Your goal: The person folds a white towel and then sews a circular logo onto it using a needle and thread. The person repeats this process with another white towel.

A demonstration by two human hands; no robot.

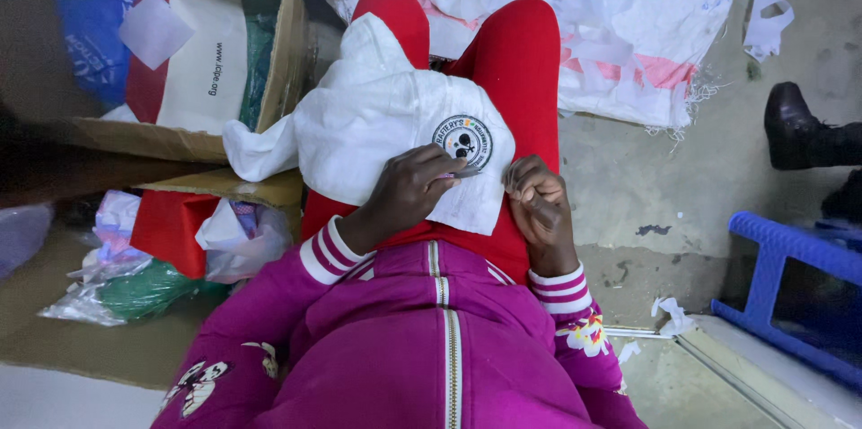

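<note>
One white fabric bag point(359, 123) with one round dark printed badge point(462, 141) lies crumpled across the lap. The left hand point(409, 186) presses flat on it beside the badge; the right hand point(537, 204), fingers curled tight, pinches its right edge.

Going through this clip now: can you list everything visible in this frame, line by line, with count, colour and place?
white cloth bag: one, white with a round dark printed emblem, on the lap.
cardboard box: one, brown, upper left, holding folded bags.
red bag: one, red, left of the lap.
plastic wrappers: several, clear and green, lower left floor.
woven sack: one, white with pink stripes, top centre.
blue stool: one, right edge.
black shoe: one, another person's, far right.
paper scraps: few, white, floor at right.
left hand: pressing the bag beside the emblem.
right hand: fingers curled at the bag's edge.
</note>
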